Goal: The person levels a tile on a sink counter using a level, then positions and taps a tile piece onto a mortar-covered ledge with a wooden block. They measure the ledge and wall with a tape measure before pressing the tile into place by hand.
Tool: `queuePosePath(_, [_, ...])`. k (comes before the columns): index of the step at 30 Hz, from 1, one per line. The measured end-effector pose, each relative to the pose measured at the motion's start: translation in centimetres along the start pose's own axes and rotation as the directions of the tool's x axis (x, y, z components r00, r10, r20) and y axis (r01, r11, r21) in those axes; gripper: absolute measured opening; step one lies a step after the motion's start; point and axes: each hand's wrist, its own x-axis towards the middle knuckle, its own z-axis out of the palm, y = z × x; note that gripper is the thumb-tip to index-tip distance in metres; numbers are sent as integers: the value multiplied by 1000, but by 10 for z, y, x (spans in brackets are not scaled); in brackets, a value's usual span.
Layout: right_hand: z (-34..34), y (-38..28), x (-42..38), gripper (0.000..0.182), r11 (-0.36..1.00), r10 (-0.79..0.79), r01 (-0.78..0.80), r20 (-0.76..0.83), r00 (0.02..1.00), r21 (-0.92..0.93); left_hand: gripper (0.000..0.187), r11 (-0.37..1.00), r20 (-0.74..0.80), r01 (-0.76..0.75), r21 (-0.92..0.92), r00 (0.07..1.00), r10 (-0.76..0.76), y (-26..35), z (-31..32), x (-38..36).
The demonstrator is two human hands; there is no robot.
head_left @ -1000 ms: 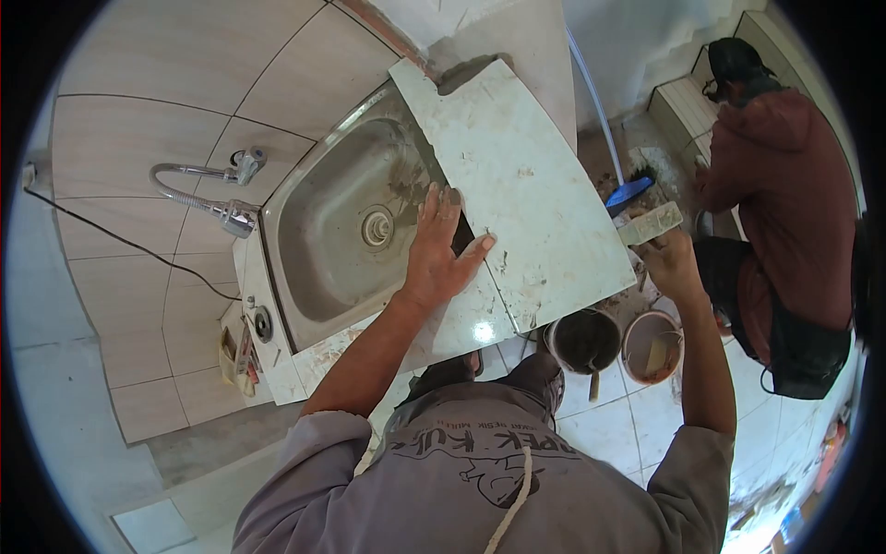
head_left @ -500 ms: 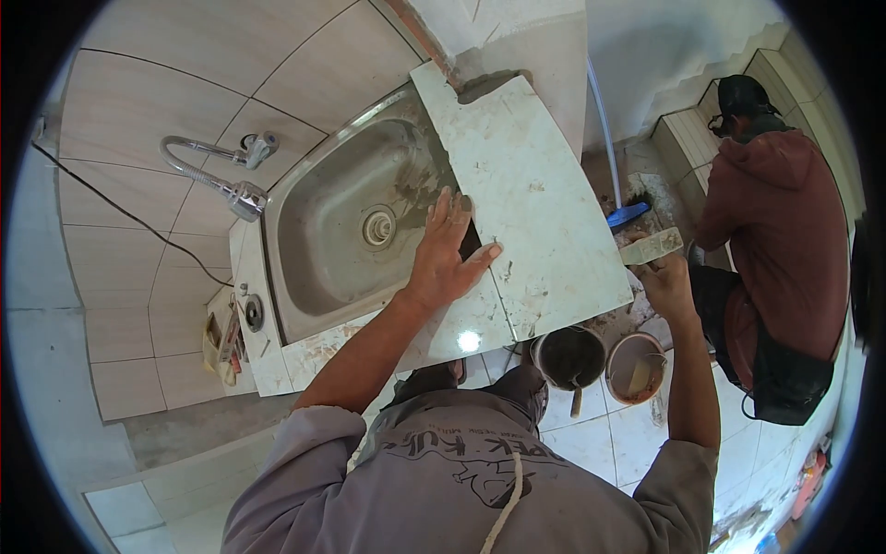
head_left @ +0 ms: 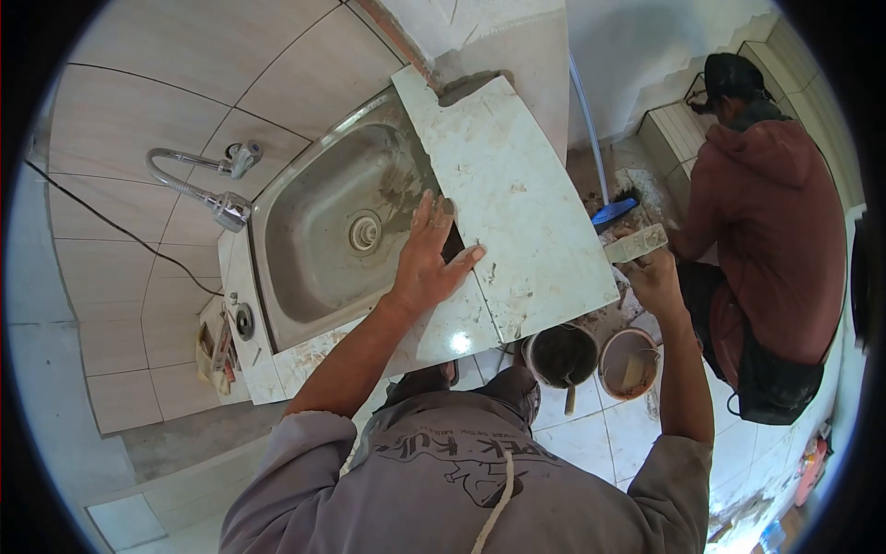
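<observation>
My left hand (head_left: 426, 254) lies with fingers spread at the sink's right edge, its thumb on the large white tile (head_left: 526, 203). A dark gap shows beside the fingers, between that tile and the steel sink (head_left: 314, 231). My right hand (head_left: 653, 277) is closed on a pale, dirty rectangular block (head_left: 637, 244), which is held at the tile's right edge. Whether the block has a handle inside my fist is hidden. The tile is smeared with mortar and notched around the wall corner at its far end.
A flexible faucet (head_left: 198, 189) juts from the tiled wall. Below the counter stand a bucket of dark mix (head_left: 561, 355) with a handled tool and a second bucket (head_left: 629, 363). A person (head_left: 771, 222) crouches at right, near a blue broom (head_left: 614, 212).
The whole view has shifted slightly, so the sink and tile sit a little farther left. Both hands keep about the same places against the tile.
</observation>
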Motion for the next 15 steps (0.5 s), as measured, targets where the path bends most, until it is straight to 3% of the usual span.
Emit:
queuePosePath(4, [4,4,2,24,1000,-11,11,-45,999,2,76,1000,-6,13,6,1000,-13,1,-1,1])
queuePosePath(6, [4,5,2,23,994,-43,52,-85,995,97,75,1000,-7,17,1,1000,-17,4,-4,1])
queuePosePath(10, [0,3,0,29,993,111,-112,21,994,43,73,1000,6,2,16,1000,-3,2,-2,1])
queuePosePath(15, [1,10,1,29,989,121,-124,40,992,79,73,999,24,34,33,999,-35,4,-4,1])
